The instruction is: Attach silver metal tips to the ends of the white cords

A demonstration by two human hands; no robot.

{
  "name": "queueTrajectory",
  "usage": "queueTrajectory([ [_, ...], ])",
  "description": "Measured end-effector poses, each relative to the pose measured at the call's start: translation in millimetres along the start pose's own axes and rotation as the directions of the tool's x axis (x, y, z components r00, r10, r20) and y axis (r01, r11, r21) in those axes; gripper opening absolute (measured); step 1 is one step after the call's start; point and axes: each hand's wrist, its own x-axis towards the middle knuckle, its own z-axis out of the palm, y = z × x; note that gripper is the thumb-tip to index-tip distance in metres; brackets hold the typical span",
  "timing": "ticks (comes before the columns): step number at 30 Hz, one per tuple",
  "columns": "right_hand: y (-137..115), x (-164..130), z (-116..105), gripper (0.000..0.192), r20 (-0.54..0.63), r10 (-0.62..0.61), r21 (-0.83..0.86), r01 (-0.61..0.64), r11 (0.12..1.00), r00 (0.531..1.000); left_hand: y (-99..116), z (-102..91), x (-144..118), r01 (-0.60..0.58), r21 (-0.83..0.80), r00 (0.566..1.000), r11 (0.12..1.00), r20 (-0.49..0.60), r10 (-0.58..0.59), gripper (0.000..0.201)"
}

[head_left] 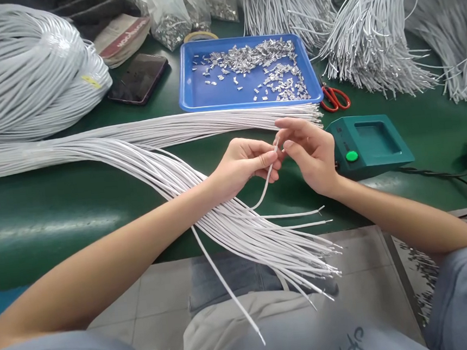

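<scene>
Over the front of the green table, my left hand pinches a thin white cable near its tip between thumb and fingers. My right hand meets it there, its fingers curled around the cable's end. What exactly lies between the right fingertips is too small to make out. Beneath my left forearm fans a bundle of white cables, their stripped ends hanging past the table edge toward my lap. Behind my hands lies a second row of white cables, ends pointing right.
A blue tray holds many small metal terminals. Red-handled scissors lie beside it, near a green device with a lit button. A phone, a coiled cable bundle, bags of metal parts and hanging cable bunches stand behind.
</scene>
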Motion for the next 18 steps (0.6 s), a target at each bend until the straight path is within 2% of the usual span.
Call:
queueTrajectory([
  [4, -2.2, 0.1, 0.8, 0.023, -0.009, 0.002, -0.003, -0.002, 1.0, 1.0, 0.3, 1.7, -0.7, 0.019, -0.009, 1.0, 1.0, -0.003, -0.019, 0.038],
  [10, -0.2, -0.6, 1.7, 0.015, -0.045, -0.066, 0.036, 0.067, 0.997, 0.997, 0.0, 0.2, -0.3, 0.0, -0.012, 1.0, 1.0, -0.025, 0.0, 0.036],
  [13, -0.3, -0.7, 1.5, 0.018, -0.062, -0.091, 0.051, 0.095, 0.994, 0.994, 0.2, 0.1, -0.5, -0.011, -0.027, 1.0, 1.0, -0.022, 0.011, 0.034],
  [18, -2.3, -1.0, 1.2, 0.019, -0.094, -0.073, 0.011, 0.074, 0.997, 0.993, -0.1, 0.5, -0.3, -0.016, -0.066, 0.999, 0.998, -0.032, 0.014, 0.034],
])
